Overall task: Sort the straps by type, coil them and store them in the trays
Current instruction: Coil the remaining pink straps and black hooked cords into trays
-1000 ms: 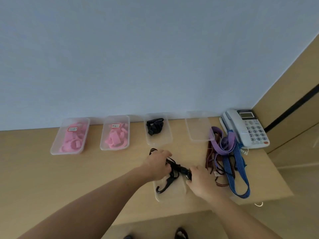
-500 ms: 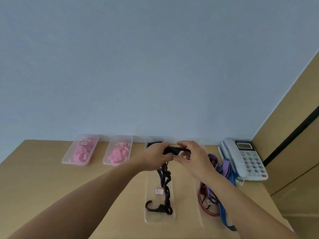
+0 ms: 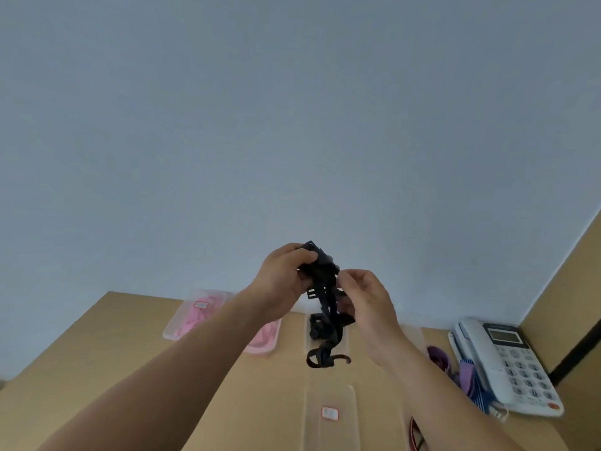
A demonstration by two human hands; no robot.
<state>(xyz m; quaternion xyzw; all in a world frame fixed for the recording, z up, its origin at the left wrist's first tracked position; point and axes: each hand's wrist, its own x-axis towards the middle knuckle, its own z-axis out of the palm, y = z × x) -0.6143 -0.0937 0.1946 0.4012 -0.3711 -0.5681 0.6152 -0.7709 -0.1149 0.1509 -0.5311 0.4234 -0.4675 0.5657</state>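
Note:
I hold a black strap [image 3: 322, 278] up in front of the wall, bunched between both hands. My left hand [image 3: 281, 281] grips its upper part and my right hand [image 3: 366, 297] pinches it from the right. The strap's tail hangs down and ends in a hook [image 3: 325, 358] above the table. Behind it a clear tray [image 3: 308, 340] holds another black strap [image 3: 317, 330]. A clear tray with a red label [image 3: 328, 415] lies on the near side, nothing in it. Purple and blue straps [image 3: 468, 375] lie in a pile at the right.
Two trays with pink straps stand at the back left: the far left tray [image 3: 192, 320] and the second tray [image 3: 263, 340], partly hidden by my left arm. A white desk phone [image 3: 507, 362] sits at the right, by a wooden side panel [image 3: 569, 304].
Both hands have lifted the black strap up from the table to in front of the wall and gathered it shorter. The view has tilted upward.

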